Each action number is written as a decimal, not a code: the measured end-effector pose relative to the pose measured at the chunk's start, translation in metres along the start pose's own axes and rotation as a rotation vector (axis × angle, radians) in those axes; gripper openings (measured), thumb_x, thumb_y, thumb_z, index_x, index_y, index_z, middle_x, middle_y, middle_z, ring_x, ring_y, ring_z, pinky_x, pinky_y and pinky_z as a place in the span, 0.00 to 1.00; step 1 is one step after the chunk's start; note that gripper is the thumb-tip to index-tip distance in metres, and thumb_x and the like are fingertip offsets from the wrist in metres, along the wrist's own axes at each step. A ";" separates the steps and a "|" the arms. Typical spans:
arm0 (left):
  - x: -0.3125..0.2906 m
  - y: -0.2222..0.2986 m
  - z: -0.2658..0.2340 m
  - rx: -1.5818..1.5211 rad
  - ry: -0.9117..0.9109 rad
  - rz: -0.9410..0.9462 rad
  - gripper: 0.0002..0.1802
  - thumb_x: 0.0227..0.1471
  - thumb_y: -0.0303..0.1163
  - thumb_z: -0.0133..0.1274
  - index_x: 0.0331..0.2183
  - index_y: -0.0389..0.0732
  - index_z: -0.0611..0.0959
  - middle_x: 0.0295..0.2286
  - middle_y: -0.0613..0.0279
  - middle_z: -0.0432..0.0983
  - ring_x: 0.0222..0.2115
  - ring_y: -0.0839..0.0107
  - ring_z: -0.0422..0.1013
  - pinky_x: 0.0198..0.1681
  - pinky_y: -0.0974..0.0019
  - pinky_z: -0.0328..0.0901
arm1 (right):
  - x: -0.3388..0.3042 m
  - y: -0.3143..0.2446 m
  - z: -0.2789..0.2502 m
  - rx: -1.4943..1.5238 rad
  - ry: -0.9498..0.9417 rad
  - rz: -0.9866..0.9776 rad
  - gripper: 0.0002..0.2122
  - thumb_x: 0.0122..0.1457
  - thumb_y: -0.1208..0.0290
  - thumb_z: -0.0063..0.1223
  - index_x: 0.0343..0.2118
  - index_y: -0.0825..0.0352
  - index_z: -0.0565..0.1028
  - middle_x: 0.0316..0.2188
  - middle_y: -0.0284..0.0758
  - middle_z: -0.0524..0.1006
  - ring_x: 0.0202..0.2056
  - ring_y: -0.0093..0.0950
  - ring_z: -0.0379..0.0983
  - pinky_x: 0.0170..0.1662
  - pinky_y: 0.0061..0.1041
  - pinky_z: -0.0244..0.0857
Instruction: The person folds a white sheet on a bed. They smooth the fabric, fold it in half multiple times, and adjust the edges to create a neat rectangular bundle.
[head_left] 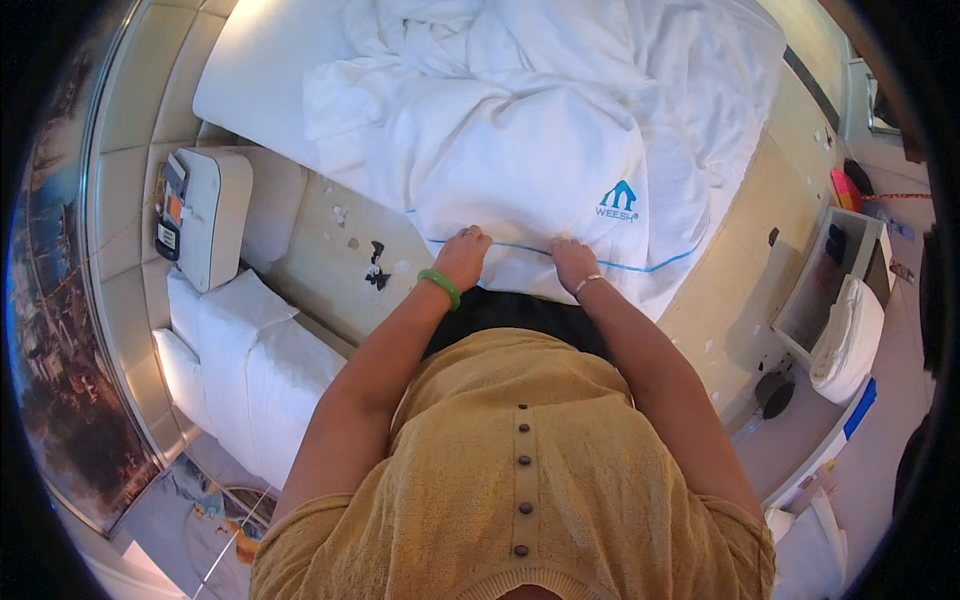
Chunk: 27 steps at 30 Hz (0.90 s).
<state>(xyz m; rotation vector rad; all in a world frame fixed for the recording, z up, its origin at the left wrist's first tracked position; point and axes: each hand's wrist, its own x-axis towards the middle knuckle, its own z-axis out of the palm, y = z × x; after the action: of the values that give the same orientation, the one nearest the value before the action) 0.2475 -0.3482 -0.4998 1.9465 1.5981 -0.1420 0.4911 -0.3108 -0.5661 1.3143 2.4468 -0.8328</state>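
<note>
Blue lettering [616, 214] under a blue emblem [619, 194] marks the white cloth [540, 150].

White duvet [540, 150] cut off at top, fingers [471, 236] partly hidden

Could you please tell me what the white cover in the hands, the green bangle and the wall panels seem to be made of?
Cover: cloth, probably cotton or a blend; matte, with soft folds.
Bangle: perhaps jade, glass or plastic; it looks smooth and slightly glossy, which leaves it open.
Wall panels: likely leather-like upholstery, softly shiny, seemingly padded between seams.
</note>
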 end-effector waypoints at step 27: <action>0.037 0.074 -0.003 -0.628 0.265 -0.020 0.24 0.40 0.30 0.62 0.42 0.34 0.77 0.31 0.54 0.77 0.36 0.59 0.74 0.40 0.62 0.68 | -0.029 -0.043 -0.148 0.784 0.378 -0.198 0.04 0.48 0.73 0.53 0.26 0.67 0.74 0.24 0.39 0.73 0.30 0.37 0.72 0.35 0.32 0.66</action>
<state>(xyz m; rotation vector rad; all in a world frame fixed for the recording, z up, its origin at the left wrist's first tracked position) 0.3243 -0.3215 -0.4850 1.4938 1.5730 0.5672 0.4804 -0.2624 -0.4171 1.5843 2.6674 -1.8863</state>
